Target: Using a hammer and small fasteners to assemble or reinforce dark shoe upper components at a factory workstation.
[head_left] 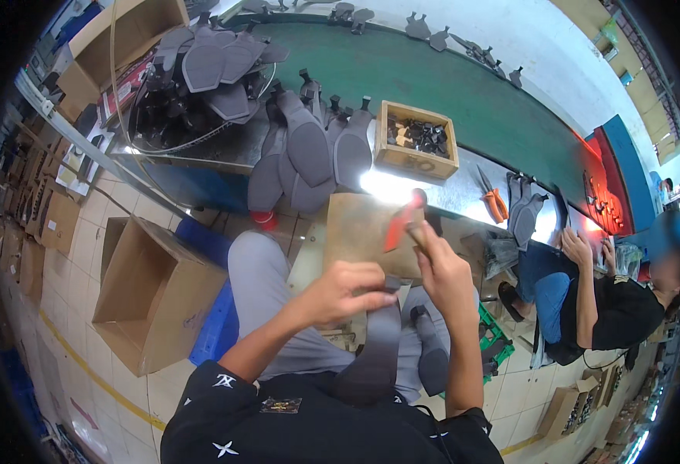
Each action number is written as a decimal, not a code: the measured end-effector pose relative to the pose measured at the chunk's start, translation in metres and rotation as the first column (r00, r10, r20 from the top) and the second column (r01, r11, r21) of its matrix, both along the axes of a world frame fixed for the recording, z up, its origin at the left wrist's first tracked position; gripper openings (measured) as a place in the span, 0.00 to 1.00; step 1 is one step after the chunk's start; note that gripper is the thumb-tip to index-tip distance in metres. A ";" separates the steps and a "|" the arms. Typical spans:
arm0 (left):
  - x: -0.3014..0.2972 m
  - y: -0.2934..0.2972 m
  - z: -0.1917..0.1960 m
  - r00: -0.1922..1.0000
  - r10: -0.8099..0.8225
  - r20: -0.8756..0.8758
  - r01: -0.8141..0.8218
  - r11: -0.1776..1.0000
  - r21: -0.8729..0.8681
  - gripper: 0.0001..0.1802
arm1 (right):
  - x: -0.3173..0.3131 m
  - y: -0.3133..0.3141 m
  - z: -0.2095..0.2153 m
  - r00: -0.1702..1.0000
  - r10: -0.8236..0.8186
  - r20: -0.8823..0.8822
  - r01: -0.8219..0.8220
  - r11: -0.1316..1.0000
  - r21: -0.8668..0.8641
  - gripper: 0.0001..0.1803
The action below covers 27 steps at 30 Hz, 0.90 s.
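Observation:
My left hand [344, 292] is closed, its fingertips pinched at the heel end of a dark grey heeled shoe sole [378, 348]. The sole lies lengthwise over my lap, its wide toe part toward my body. In my right hand [444, 271] is a hammer [403, 223] with a red head, blurred by motion and raised above the heel. Whether a small part sits between my left fingertips is hidden. A second heeled sole [432, 359] lies by my right thigh. Brown cardboard [347, 240] is just beyond my hands.
On the bench, a pile of soles [301, 143] stands beside a wooden box [417, 166] of small dark parts. Orange-handled pliers [494, 205] lie farther right, near more soles [524, 216]. An open carton [154, 294] is on my left. A co-worker [603, 301] sits at right.

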<state>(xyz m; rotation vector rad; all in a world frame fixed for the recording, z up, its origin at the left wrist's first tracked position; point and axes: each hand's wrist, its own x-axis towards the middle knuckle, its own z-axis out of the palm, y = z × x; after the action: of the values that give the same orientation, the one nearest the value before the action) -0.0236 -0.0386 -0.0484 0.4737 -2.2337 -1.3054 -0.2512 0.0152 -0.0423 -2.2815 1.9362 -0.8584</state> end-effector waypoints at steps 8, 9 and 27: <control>0.011 0.041 0.034 0.992 -0.019 -0.126 0.073 0.894 0.442 0.12 | 0.026 0.012 0.013 0.569 0.285 0.771 -0.489 0.872 0.039 0.26; 0.008 0.044 0.035 0.991 -0.076 -0.113 0.125 0.842 0.524 0.12 | 0.029 0.027 0.005 0.297 0.221 0.929 -0.583 0.812 -0.007 0.30; -0.001 0.068 0.060 0.904 -0.384 -0.190 0.365 0.460 0.809 0.23 | 0.056 0.076 0.022 -0.005 0.188 0.982 -0.467 0.868 -0.168 0.30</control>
<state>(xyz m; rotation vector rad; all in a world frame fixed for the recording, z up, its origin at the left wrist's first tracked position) -0.0242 0.0292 0.0120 0.2871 -1.6005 -2.6393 -0.1947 0.0917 -0.0206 -1.1078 0.6607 -1.4434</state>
